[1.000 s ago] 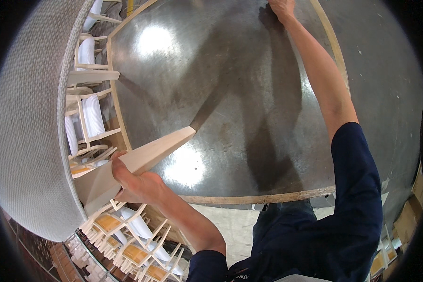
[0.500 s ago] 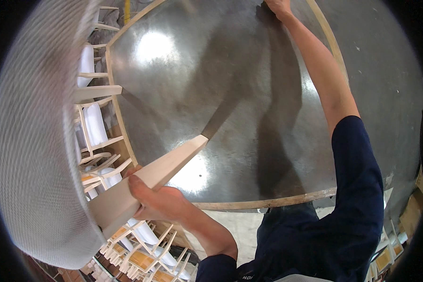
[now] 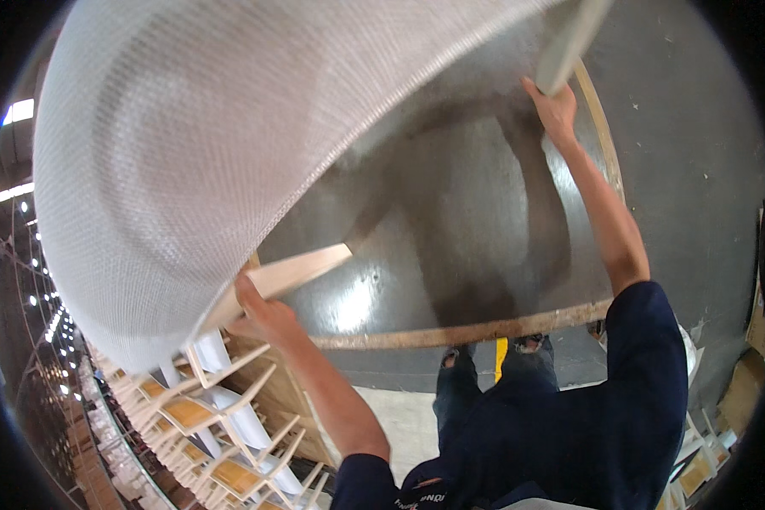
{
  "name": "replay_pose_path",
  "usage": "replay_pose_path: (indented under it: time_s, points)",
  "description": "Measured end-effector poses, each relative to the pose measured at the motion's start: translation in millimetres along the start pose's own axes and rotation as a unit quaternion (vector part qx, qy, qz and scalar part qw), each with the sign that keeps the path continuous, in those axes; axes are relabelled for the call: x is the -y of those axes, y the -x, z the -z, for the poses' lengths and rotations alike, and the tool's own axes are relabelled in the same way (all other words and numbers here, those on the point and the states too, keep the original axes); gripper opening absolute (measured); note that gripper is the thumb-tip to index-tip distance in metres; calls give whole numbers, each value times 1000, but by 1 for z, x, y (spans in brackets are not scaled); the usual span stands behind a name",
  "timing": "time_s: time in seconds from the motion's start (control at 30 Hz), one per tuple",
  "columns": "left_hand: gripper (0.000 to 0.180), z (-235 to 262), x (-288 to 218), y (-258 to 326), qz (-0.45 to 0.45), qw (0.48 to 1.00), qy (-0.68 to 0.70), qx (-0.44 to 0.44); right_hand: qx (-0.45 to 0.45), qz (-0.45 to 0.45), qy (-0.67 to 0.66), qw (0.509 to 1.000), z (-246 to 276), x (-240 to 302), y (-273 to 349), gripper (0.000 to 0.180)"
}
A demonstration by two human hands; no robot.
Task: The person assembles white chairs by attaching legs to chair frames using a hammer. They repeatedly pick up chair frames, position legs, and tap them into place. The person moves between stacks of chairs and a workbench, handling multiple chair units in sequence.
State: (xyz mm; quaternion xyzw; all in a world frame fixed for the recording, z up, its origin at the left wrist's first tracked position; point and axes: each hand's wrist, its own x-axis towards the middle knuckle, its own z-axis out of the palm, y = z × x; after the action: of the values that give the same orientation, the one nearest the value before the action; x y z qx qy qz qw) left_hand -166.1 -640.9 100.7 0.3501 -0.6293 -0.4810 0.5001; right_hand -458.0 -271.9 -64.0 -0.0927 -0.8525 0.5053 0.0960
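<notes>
Filling the top of the view, a big white sheet [image 3: 195,161] of woven mesh is seen, curved like a bowl, with tiny holes all over it. A flat, pale wooden bar [image 3: 302,270] is fixed along its lower edge, and this bar is gripped by the left hand [image 3: 263,313], with the fingers curled tight around it. A second pale bar [image 3: 569,38] is seen at the top, at the sheet's other edge. It is touched by the right hand [image 3: 555,109], which is raised high, but how far those fingers are closed cannot be told.

Under the sheet, a large table [image 3: 484,331] is seen, with a shiny grey metal top and a thin wooden rim. Light is thrown back from it in bright spots. Beyond the table, a plain grey floor [image 3: 688,170] is seen. At the lower left, stacked wooden chair frames [image 3: 212,408] with white and yellow seats are lined up in long rows.
</notes>
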Motion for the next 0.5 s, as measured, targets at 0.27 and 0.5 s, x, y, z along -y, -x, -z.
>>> replay_pose_path:
  time_s: [0.27, 0.5]
  points:
    - [24, 56, 10, -56, -47, 969, 60, 235, -63, 34, 52, 996, 69, -39, 176, 52]
    - [46, 62, -68, -68, -46, 961, 90, 256, 4, 261, -152, 953, 169, 189, 177, 59]
